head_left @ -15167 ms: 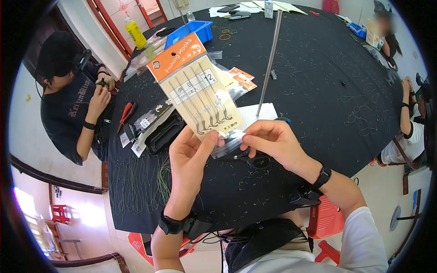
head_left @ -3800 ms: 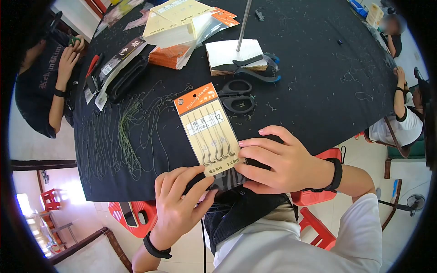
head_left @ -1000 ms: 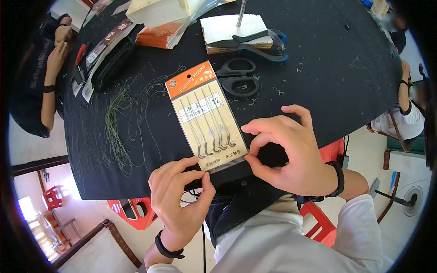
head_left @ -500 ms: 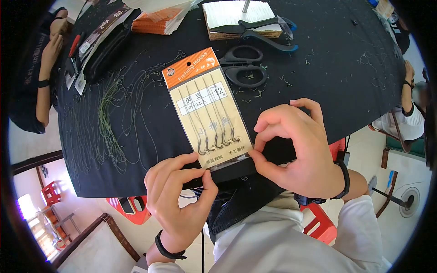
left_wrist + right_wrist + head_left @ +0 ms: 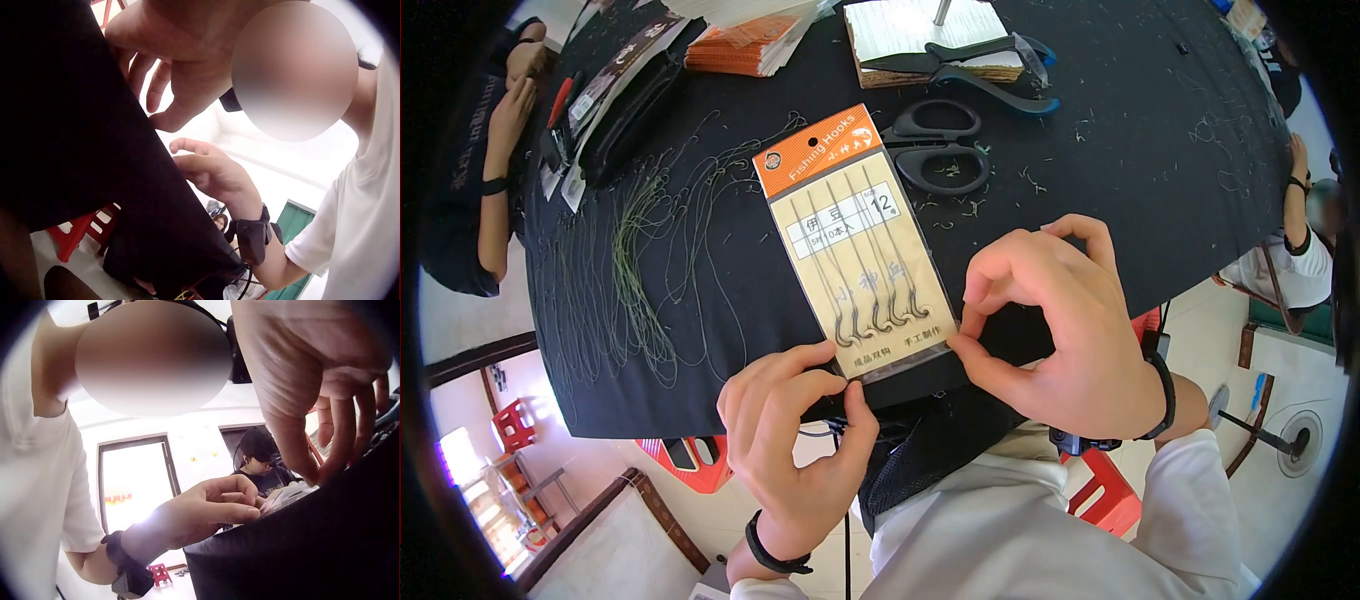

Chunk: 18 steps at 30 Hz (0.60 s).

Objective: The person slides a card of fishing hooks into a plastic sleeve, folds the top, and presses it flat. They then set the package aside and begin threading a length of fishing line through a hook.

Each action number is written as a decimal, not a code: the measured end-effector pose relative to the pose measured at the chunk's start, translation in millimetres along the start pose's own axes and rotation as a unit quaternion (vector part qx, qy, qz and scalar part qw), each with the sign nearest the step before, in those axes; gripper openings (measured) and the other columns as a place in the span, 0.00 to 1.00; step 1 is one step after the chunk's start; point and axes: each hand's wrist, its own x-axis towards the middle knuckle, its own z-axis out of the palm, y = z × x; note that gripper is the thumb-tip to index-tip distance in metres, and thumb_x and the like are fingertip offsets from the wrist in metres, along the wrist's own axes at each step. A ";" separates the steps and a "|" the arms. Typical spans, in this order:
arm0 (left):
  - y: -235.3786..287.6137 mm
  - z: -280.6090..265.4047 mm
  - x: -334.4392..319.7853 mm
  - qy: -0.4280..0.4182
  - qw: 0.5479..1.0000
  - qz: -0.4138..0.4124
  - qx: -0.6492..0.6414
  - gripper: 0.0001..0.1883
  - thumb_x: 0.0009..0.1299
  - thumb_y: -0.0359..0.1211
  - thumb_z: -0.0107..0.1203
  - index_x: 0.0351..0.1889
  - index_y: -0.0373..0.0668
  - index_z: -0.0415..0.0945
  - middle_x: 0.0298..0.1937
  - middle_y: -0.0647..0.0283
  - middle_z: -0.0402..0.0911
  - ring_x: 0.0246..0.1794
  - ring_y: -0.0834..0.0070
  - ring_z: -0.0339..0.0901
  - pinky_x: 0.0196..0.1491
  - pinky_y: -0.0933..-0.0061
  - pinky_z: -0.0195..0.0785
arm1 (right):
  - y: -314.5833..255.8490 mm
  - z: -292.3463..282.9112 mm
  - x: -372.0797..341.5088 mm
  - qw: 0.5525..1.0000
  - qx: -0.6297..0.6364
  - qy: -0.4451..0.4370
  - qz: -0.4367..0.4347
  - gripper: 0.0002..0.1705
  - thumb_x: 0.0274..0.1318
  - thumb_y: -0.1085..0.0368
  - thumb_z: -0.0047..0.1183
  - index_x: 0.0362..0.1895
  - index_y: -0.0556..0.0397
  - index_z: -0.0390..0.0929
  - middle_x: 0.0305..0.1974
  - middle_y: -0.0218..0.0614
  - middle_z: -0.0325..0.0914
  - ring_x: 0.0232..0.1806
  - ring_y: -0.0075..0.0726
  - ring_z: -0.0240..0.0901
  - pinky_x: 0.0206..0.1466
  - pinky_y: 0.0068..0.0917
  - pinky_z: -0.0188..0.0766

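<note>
A packet of fishing hooks with an orange header lies at the near edge of the black-covered table. Several dark hooks with straight leaders show on its cream card. My left hand pinches its lower left corner between thumb and forefinger. At the lower right corner, the thumb and forefinger of my right hand pinch the edge, the other fingers raised. A narrow strip of clear plastic shows below the card. In the right wrist view, clear plastic shows between the right hand and left hand.
Scissors with black handles lie just beyond the packet, blades hidden by it. Behind them a black-and-blue hand tool rests on a white pad. Loose green line spreads at left, near stacked orange-topped cards. Other people sit at both sides.
The packet, held up 15.2 seconds ago, now lies on the table. Its clear bottom flap shows less than 3.8 seconds ago. Over the last half second, the hands have barely moved.
</note>
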 end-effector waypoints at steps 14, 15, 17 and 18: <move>-0.4 -3.8 -0.6 -0.015 1.000 -0.011 -0.016 0.09 0.46 0.23 0.62 0.25 0.42 0.77 0.38 0.60 0.82 0.39 0.67 0.76 0.46 0.69 0.61 | 2.5 -1.6 -0.7 0.999 0.031 -0.015 0.009 0.19 0.40 0.73 0.62 0.34 0.45 0.66 0.23 0.18 0.78 0.32 0.21 0.69 0.52 0.34 0.47; -0.1 -3.7 -0.3 -0.012 1.000 -0.011 -0.011 0.09 0.46 0.23 0.63 0.25 0.42 0.77 0.37 0.61 0.82 0.38 0.67 0.76 0.46 0.69 0.61 | 2.5 -2.1 -0.4 0.999 0.031 -0.015 0.009 0.19 0.40 0.73 0.62 0.34 0.45 0.66 0.23 0.18 0.78 0.32 0.21 0.69 0.52 0.34 0.47; 0.0 -3.5 0.4 -0.010 1.000 -0.010 -0.005 0.09 0.46 0.23 0.64 0.24 0.42 0.78 0.37 0.61 0.82 0.38 0.68 0.76 0.45 0.70 0.61 | 2.6 -3.0 0.4 0.999 0.033 -0.025 0.009 0.19 0.40 0.73 0.62 0.34 0.45 0.66 0.23 0.18 0.78 0.33 0.22 0.69 0.52 0.34 0.47; -0.3 -3.1 0.6 -0.008 1.000 -0.013 0.001 0.09 0.46 0.22 0.64 0.25 0.42 0.78 0.36 0.62 0.82 0.37 0.68 0.76 0.45 0.70 0.62 | 3.0 -3.1 0.5 0.999 0.032 -0.024 0.008 0.19 0.40 0.73 0.62 0.34 0.45 0.66 0.23 0.18 0.78 0.33 0.22 0.69 0.52 0.34 0.47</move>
